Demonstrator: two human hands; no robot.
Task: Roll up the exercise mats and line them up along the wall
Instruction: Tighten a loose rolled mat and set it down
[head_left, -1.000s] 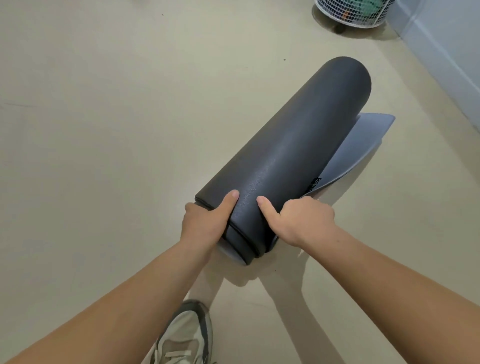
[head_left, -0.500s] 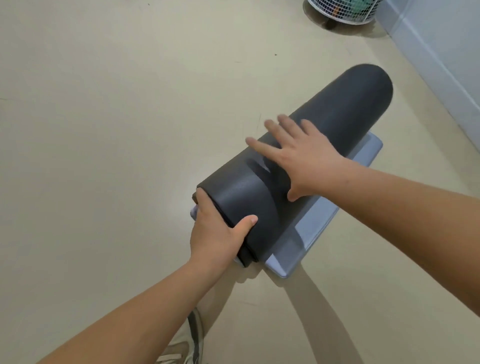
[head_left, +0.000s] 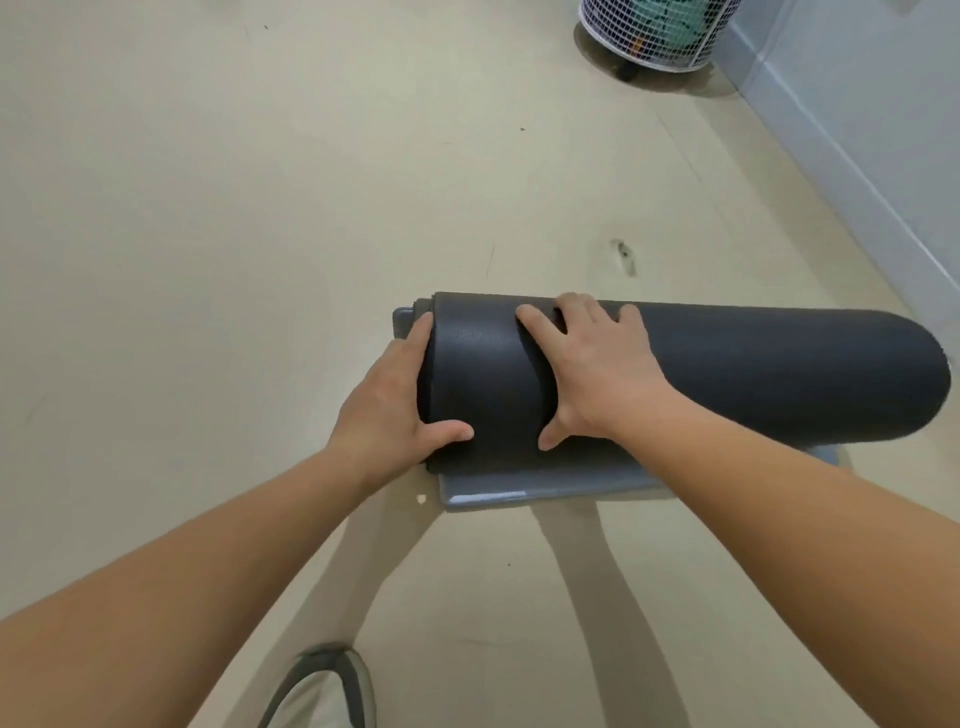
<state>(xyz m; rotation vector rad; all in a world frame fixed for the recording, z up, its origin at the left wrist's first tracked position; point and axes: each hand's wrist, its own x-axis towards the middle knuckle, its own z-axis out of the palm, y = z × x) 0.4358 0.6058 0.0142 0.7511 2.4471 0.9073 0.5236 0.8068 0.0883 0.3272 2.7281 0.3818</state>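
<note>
A dark grey exercise mat (head_left: 753, 379) lies rolled into a thick cylinder on the beige floor, running left to right. Its loose grey-blue tail (head_left: 519, 488) sticks out flat under the roll on the near side. My left hand (head_left: 384, 410) presses flat against the roll's left end, with the thumb lying over the front of the roll. My right hand (head_left: 597, 374) rests palm down on top of the roll near that end, fingers spread and draped over the far side. The roll's right end reaches close to the wall.
A pale blue-grey wall (head_left: 857, 130) with a skirting runs along the right. A white wire-caged fan (head_left: 654, 31) stands on the floor at the back right. My grey and white shoe (head_left: 322, 686) shows at the bottom edge. Bare floor spreads to the left.
The roll has swung from pointing diagonally away to lying crosswise. My right hand went from gripping the near end to lying flat on top. My left hand shifted onto the end face.
</note>
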